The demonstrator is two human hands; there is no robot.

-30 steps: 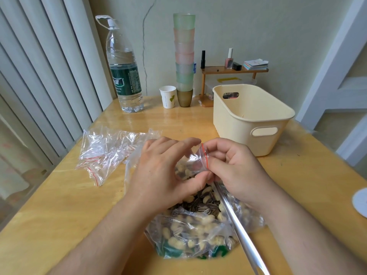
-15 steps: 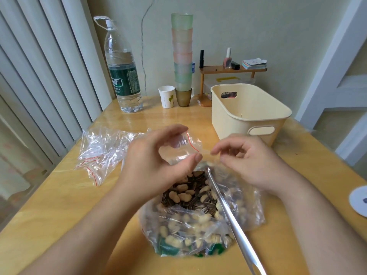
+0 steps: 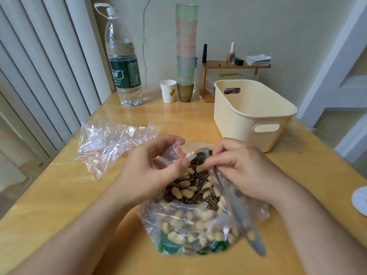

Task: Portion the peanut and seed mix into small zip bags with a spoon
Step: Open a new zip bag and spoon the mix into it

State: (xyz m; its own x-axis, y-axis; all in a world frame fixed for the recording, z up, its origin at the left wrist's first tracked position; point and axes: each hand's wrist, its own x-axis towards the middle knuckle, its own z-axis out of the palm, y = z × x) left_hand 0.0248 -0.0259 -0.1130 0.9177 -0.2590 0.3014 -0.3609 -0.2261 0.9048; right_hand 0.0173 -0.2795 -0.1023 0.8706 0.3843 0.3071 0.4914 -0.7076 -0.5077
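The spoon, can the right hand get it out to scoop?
Probably yes. The right hand already grips the spoon, whose bowl lies in the open big bag of peanuts and seeds; nothing covers it. The left hand holds the small bag beside it.

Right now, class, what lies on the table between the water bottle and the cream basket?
In the head view: a paper cup and a stack of plastic cups.

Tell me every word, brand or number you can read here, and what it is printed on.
Water bottle, green label: large white characters, cut off at the edge; the last looks like "寶". The small print beside and under them is too blurred to read.
Paper cup: a green leaf picture, no words.
Big snack bag: green print at the bottom, too crumpled to read.
Nail polish bottle and stack of papers: too small to read.
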